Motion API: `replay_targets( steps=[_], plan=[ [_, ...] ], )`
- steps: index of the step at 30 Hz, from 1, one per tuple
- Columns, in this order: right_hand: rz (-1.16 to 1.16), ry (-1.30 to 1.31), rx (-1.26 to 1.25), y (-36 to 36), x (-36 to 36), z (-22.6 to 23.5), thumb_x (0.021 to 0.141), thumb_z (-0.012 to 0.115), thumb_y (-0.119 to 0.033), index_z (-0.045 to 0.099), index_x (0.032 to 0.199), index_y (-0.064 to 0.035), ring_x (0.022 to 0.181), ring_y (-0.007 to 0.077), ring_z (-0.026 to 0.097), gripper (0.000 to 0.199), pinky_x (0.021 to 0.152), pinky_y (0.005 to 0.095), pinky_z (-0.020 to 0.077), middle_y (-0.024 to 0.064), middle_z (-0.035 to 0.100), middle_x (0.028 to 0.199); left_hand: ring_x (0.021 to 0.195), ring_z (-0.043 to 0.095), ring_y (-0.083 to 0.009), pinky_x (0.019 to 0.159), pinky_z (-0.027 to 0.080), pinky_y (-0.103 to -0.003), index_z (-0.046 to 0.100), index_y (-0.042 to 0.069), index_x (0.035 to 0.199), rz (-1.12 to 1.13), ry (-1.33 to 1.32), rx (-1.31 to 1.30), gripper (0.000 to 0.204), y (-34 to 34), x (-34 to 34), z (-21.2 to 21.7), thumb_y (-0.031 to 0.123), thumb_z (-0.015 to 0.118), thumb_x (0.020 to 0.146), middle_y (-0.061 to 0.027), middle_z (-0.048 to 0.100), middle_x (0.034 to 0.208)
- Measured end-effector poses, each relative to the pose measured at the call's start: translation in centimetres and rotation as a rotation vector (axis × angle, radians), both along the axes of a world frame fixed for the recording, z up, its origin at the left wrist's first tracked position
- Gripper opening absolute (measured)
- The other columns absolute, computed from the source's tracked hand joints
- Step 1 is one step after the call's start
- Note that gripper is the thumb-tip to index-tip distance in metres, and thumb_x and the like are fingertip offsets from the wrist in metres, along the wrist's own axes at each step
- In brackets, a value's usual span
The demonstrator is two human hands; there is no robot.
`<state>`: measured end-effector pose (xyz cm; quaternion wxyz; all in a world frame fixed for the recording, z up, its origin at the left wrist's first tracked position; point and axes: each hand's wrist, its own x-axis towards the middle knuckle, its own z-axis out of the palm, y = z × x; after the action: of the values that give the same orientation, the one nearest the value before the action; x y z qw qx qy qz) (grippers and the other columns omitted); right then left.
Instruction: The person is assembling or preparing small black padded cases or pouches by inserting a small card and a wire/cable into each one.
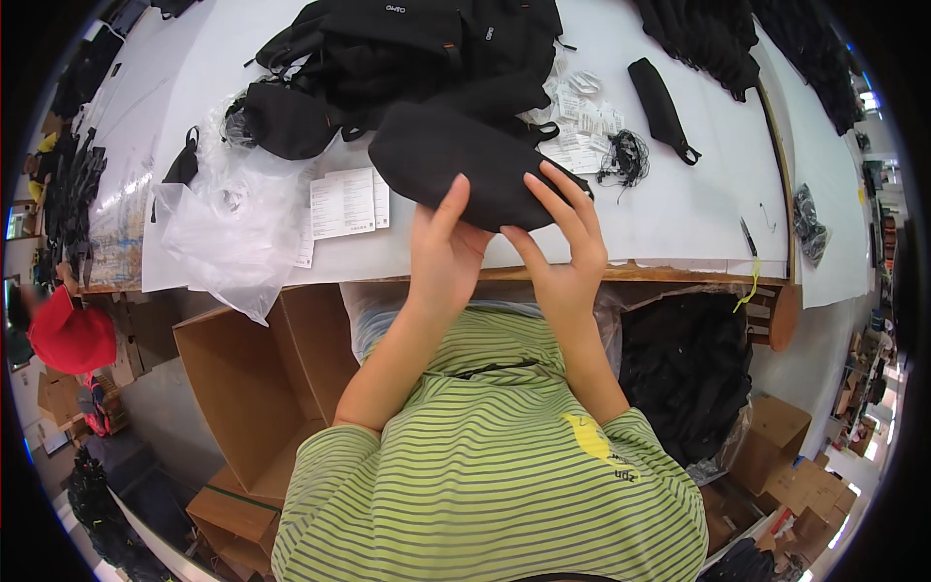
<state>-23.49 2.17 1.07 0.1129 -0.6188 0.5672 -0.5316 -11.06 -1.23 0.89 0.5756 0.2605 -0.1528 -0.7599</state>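
Observation:
A black fabric pouch (pixel 456 160), long and rounded at its far-left end, is held up over the near edge of the table. My left hand (pixel 446 247) grips its lower edge, the thumb lying on the front and the other fingers hidden behind. At the pouch's right end, my right hand (pixel 567 242) pinches it between the thumb below and the fingers on top. Just behind lies a heap of black bags (pixel 407 48). Printed white cards (pixel 344 204) lie to the left of my left hand, and a bundle of thin black cords (pixel 624 158) lies right of the pouch.
Clear plastic bags (pixel 218 218) spread over the table's left front edge. A slim black pouch (pixel 661 109) and a small cutter (pixel 749 238) lie to the right. Below the table stand an open carton (pixel 242 388) and a plastic-lined heap of black goods (pixel 687 373).

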Motion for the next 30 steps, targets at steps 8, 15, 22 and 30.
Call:
replay_targets(
  steps=[8, 15, 22, 30],
  plan=[
    [0.294, -0.496, 0.235, -0.6, -3.4, -1.1, 0.083, 0.065, 0.001, 0.062, 0.11, -0.0025, 0.097, 0.0138, 0.058, 0.027, 0.083, 0.0258, 0.047, 0.0053, 0.061, 0.109, 0.117, 0.048, -0.0171, 0.097, 0.041, -0.031, 0.038, 0.002, 0.131, 0.35, -0.664, -0.396, 0.055, -1.9, 1.8, -2.4, 0.012, 0.068, 0.086, -0.0083, 0.046, 0.132],
    [0.109, -0.534, 0.444, -0.3, -5.9, -1.2, 0.08, 0.072, -0.01, 0.066, 0.104, -0.0036, 0.061, 0.0021, 0.05, 0.025, 0.055, 0.0161, 0.0376, -0.0006, 0.06, 0.079, 0.091, 0.053, -0.0083, 0.073, 0.04, -0.018, 0.063, 0.003, 0.102, 0.07, -0.779, -0.497, 0.02, -2.4, 3.7, -3.0, 0.006, 0.07, 0.083, -0.0019, 0.059, 0.108],
    [0.035, -0.47, 0.575, 0.3, -7.6, -1.8, 0.079, 0.075, -0.014, 0.071, 0.099, -0.0056, 0.052, 0.0001, 0.04, 0.022, 0.048, 0.0177, 0.0287, -0.0062, 0.052, 0.06, 0.07, 0.051, -0.0039, 0.057, 0.04, -0.016, 0.066, 0.003, 0.101, -0.002, -0.936, -0.509, 0.021, -2.3, 3.0, -2.9, 0.002, 0.07, 0.081, 0.0012, 0.06, 0.09],
    [-0.359, -0.662, 0.072, -3.5, -19.4, -2.1, 0.083, 0.072, -0.016, 0.067, 0.104, 0.0017, 0.065, 0.0066, 0.052, 0.028, 0.061, 0.0202, 0.0421, 0.0029, 0.066, 0.084, 0.114, 0.049, -0.0294, 0.095, 0.04, -0.04, 0.056, 0.003, 0.116, 0.134, -1.841, -0.549, 0.036, -4.1, 11.5, -4.9, 0.017, 0.066, 0.084, -0.0153, 0.053, 0.123]
  ],
)
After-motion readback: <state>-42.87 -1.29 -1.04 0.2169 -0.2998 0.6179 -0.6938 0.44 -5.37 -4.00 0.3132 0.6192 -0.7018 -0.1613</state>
